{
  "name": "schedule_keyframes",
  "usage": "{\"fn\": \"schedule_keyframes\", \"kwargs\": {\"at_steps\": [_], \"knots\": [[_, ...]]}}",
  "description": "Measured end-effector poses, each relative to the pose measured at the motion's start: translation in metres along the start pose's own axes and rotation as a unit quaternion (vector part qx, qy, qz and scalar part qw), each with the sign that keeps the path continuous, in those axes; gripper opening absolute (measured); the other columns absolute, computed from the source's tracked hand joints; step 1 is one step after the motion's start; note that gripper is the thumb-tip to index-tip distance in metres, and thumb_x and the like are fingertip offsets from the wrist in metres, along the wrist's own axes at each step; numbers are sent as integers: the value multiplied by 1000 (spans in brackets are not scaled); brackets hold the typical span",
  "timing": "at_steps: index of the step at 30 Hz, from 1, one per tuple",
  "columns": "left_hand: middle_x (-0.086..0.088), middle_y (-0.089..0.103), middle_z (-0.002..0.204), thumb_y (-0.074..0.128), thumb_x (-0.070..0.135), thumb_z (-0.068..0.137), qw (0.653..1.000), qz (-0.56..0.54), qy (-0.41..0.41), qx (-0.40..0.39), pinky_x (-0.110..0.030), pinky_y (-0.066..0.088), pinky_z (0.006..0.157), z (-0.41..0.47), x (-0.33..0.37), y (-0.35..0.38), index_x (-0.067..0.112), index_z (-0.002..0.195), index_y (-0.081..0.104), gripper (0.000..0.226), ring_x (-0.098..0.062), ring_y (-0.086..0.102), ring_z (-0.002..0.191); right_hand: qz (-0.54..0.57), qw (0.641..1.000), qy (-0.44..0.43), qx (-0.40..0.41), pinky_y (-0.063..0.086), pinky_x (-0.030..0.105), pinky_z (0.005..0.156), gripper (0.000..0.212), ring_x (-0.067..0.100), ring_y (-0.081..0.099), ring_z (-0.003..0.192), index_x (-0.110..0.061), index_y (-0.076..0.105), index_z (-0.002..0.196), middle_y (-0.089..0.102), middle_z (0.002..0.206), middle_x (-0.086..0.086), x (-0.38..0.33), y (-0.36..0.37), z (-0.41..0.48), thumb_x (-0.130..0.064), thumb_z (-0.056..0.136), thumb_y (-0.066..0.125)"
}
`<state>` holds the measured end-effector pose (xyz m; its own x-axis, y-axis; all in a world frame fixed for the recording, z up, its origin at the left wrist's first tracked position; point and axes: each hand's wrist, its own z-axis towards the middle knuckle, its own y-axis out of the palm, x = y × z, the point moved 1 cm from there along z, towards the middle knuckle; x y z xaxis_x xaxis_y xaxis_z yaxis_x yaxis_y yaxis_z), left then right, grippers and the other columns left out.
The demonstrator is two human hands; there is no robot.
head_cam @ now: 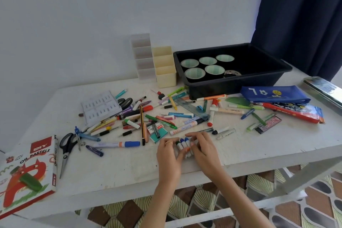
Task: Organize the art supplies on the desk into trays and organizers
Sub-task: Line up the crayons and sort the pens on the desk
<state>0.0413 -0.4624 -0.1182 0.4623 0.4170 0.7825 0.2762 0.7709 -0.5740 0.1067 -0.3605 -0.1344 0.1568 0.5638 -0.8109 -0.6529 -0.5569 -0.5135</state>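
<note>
Several white markers (182, 144) with green and blue caps lie side by side near the desk's front edge. My left hand (169, 153) and my right hand (202, 149) close in on the bunch from both sides, fingers curled round the marker bodies. Behind them, pens, markers, crayons and pencils (159, 116) are scattered across the white desk (120, 168). At the back stand a white divided organizer (142, 57), a cream divided organizer (165, 66) and a black tray (273, 72) that holds several paper cups (195, 73) and a tape roll (232, 73).
An oil pastels box (27, 172) lies at the front left, black-handled scissors (66, 148) and a compass (77, 135) beside it. A blue pencil pouch (273, 94), a red crayon pack (296, 113) and a metal tin (323, 90) sit at the right. A dark curtain (305, 15) hangs behind.
</note>
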Motion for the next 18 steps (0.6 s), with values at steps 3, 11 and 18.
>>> {"fn": "schedule_keyframes", "kwargs": {"at_steps": [3,11,18], "knots": [[3,48,102,63,22,87,999,34,23,-8,-22,44,83,1,1,1,8,109,64,26,-14,51,97,-22,1000,-13,-2,42,17,72,27,7,51,85,-17,60,112,50,102,-6,2,1,1,-5,88,54],[2,49,112,56,9,91,999,2,-19,-45,-15,40,90,3,-3,-6,11,120,55,29,-11,53,106,-12,1000,-13,4,41,11,63,24,10,51,68,-17,60,109,49,98,-13,4,1,2,-8,87,60],[1,50,117,53,17,93,998,-8,-34,-57,-30,44,99,3,-6,-5,15,118,55,26,-14,49,111,1,1000,-5,-1,42,15,65,18,6,51,71,-23,60,107,50,98,-10,1,0,0,-18,90,59]]}}
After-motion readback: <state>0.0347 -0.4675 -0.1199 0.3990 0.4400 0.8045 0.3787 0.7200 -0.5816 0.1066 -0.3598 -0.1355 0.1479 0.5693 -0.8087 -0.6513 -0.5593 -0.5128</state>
